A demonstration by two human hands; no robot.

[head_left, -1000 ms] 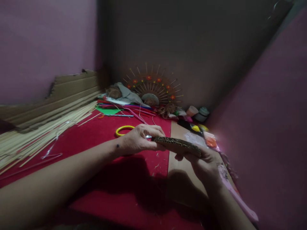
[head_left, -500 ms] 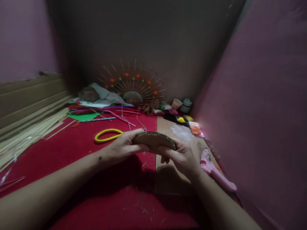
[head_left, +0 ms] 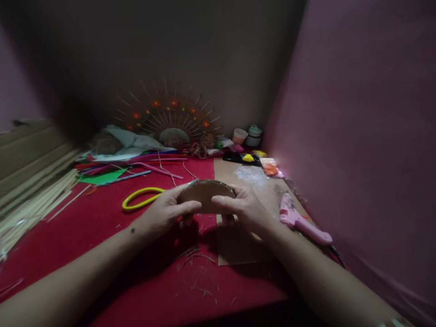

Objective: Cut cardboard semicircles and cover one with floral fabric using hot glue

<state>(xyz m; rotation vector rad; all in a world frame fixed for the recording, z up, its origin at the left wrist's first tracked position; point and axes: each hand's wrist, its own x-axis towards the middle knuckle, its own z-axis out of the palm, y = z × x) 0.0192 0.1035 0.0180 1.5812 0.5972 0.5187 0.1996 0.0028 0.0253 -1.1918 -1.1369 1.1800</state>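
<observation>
Cardboard disc held above red mat, long axis three-to-nine, pinched at nine by left hand and at three by right hand, both equally near.

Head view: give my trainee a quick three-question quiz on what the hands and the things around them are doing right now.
1. True or false: both hands hold the cardboard disc.
2. Which lies just beyond the left hand? A) yellow ring B) green cup C) blue bottle
3. Fill in: the pink glue gun lies to the ____ of the right hand.

Key: 1 true, each hand has a grip on one side. 2 A, on the red cloth. 3 right, partly on the cardboard sheet.
</observation>
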